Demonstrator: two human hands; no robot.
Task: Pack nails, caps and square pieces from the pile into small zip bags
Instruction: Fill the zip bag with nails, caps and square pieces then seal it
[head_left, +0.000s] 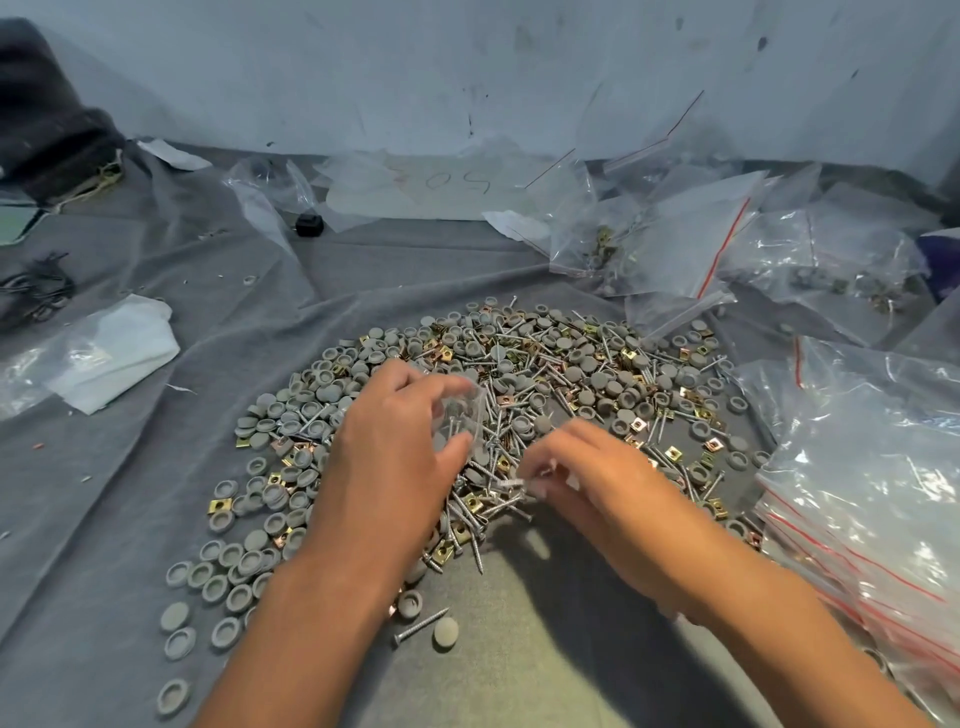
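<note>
Left hand (395, 441) fingers curled, holding a small clear bag (467, 415) open toward the right; right hand (597, 483), just beside, pinches nails (511, 483) lying left-right.

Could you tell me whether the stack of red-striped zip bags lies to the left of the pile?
No, the stack of red-striped zip bags lies at the right edge of the pile, beside the right hand.

left hand (395, 441): fingers curled, pinching | right hand (582, 478): palm down, fingertips pinched | forearms converging
</note>
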